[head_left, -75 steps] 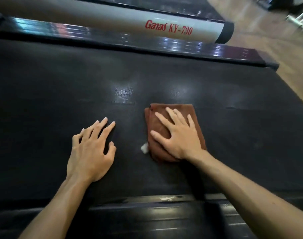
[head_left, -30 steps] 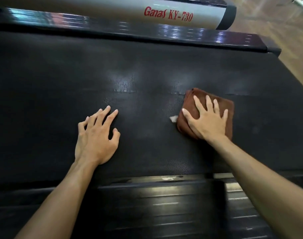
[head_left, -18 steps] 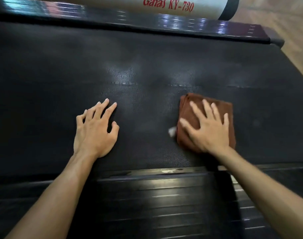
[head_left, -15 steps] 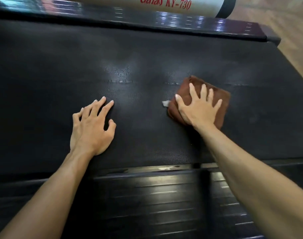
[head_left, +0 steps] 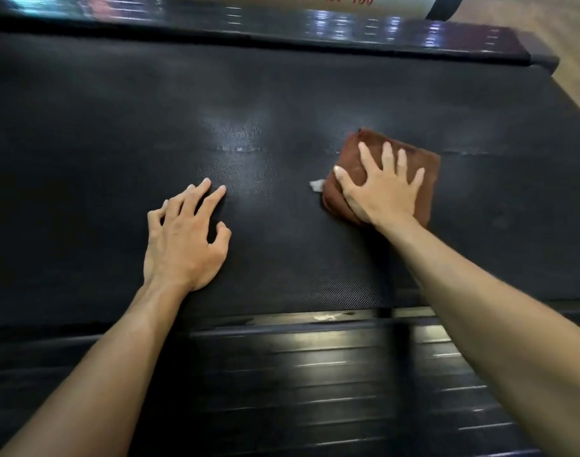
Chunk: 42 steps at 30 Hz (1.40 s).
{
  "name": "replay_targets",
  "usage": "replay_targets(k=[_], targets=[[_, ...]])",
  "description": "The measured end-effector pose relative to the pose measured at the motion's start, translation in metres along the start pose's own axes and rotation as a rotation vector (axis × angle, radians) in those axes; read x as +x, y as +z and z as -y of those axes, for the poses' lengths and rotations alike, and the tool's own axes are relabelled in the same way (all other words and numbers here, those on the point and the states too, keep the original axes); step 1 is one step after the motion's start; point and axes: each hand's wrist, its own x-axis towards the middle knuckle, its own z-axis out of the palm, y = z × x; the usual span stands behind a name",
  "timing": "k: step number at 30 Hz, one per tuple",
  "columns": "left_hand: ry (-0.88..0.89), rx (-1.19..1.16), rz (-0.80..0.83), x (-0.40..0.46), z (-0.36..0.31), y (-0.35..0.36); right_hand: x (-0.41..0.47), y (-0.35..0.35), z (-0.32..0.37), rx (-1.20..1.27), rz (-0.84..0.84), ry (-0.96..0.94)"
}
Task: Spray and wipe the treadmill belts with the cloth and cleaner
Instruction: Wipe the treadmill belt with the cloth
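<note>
The black treadmill belt (head_left: 84, 143) fills most of the view, with a pale sheen near its middle. A folded brown cloth (head_left: 425, 166) lies on the belt right of centre, a small white tag sticking out at its left edge. My right hand (head_left: 381, 189) presses flat on the cloth with fingers spread. My left hand (head_left: 183, 239) rests on the bare belt to the left, fingers spread and lightly bent, holding nothing. No cleaner bottle is in view.
A glossy black side rail (head_left: 348, 31) runs along the belt's far edge, with a grey-white frame tube (head_left: 315, 0) bearing red lettering behind it. A ribbed black side rail (head_left: 315, 374) lies along the near edge. Wooden floor (head_left: 545, 28) shows at top right.
My right hand has slid the cloth from the belt's centre toward the right, moving it back and forth. My left hand has stayed planted on the belt.
</note>
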Motion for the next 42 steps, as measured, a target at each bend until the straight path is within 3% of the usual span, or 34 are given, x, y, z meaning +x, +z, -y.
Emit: replay_targets(k=[4, 7, 10, 13, 17, 20, 22, 24, 26, 29, 33, 37, 39, 42], targets=[[-0.004, 0.005, 0.005, -0.001, -0.001, -0.001, -0.036, 0.012, 0.027, -0.029, -0.001, -0.379], [-0.004, 0.004, 0.006, -0.001, 0.0, -0.001, -0.092, 0.014, -0.006, -0.042, -0.037, -0.566], [-0.003, 0.016, -0.003, -0.002, -0.001, 0.0, -0.073, 0.009, -0.029, -0.028, -0.041, -0.3], [-0.006, 0.013, 0.004, 0.0, -0.001, 0.0, -0.003, -0.002, -0.006, 0.012, -0.003, -0.048], [-0.005, 0.0, 0.024, 0.001, 0.0, -0.001, 0.043, 0.006, 0.054, 0.005, 0.047, -0.198], [-0.007, 0.003, 0.027, 0.001, -0.002, -0.003, 0.001, 0.015, 0.069, -0.023, 0.052, -0.484], [-0.007, -0.003, 0.028, -0.001, -0.001, -0.004, -0.036, 0.014, 0.044, -0.027, 0.022, -0.603], [-0.005, 0.002, 0.021, -0.001, -0.001, -0.003, -0.045, 0.01, 0.01, -0.033, 0.007, -0.554], [-0.004, -0.002, 0.02, 0.0, -0.002, -0.002, -0.017, 0.003, -0.005, -0.032, 0.014, -0.37], [0.004, 0.006, 0.019, 0.0, -0.001, -0.002, 0.046, -0.003, 0.03, -0.011, 0.05, -0.184], [0.005, -0.007, 0.023, 0.0, 0.0, -0.003, 0.062, 0.012, 0.102, -0.017, 0.081, -0.358], [0.0, -0.006, 0.016, 0.001, -0.001, -0.002, -0.009, 0.017, 0.073, -0.008, 0.019, -0.6], [-0.009, 0.004, 0.0, -0.001, -0.002, -0.001, -0.025, 0.014, 0.032, -0.025, -0.001, -0.524], [0.0, 0.013, 0.004, 0.001, -0.002, 0.0, 0.012, 0.005, 0.015, -0.026, 0.014, -0.26]])
